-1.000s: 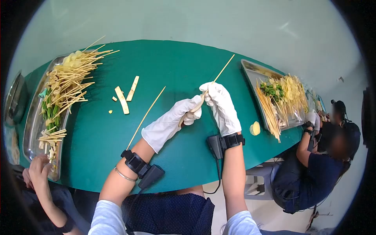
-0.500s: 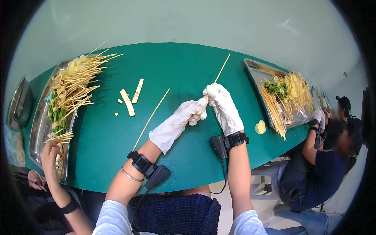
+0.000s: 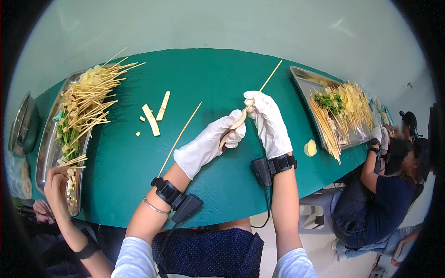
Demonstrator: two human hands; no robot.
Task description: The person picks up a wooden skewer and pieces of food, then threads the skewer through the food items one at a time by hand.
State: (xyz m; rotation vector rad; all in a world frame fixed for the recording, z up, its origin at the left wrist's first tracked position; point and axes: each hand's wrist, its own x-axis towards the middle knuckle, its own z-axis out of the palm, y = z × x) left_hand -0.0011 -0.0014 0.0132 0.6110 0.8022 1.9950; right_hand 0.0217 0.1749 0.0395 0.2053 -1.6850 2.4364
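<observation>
My left hand [image 3: 218, 136], in a white glove, is closed around a pale, curved food strip [image 3: 239, 121] over the middle of the green table. My right hand [image 3: 268, 120], also gloved, pinches a wooden skewer [image 3: 270, 76] that slants up and away to the right. Between the two hands the skewer's lower end meets the strip; the fingers hide how far it goes in. Beside my left forearm lies another skewer [image 3: 181, 137]. Two cut pale strips [image 3: 151, 120] and small scraps rest farther left.
At left, a metal tray [image 3: 44, 153] holds many filled skewers, with a co-worker's hand [image 3: 56, 183] at its near end. Another tray [image 3: 301, 85] of skewers stands at right, a round pale slice [image 3: 310, 148] near it. A metal bowl [image 3: 28, 125] sits far left. People sit at right.
My hands have moved slightly apart, and more of the pale strip shows. The skewer in my right hand has shifted right and tilts more. The co-worker's hand at left has drawn slightly back.
</observation>
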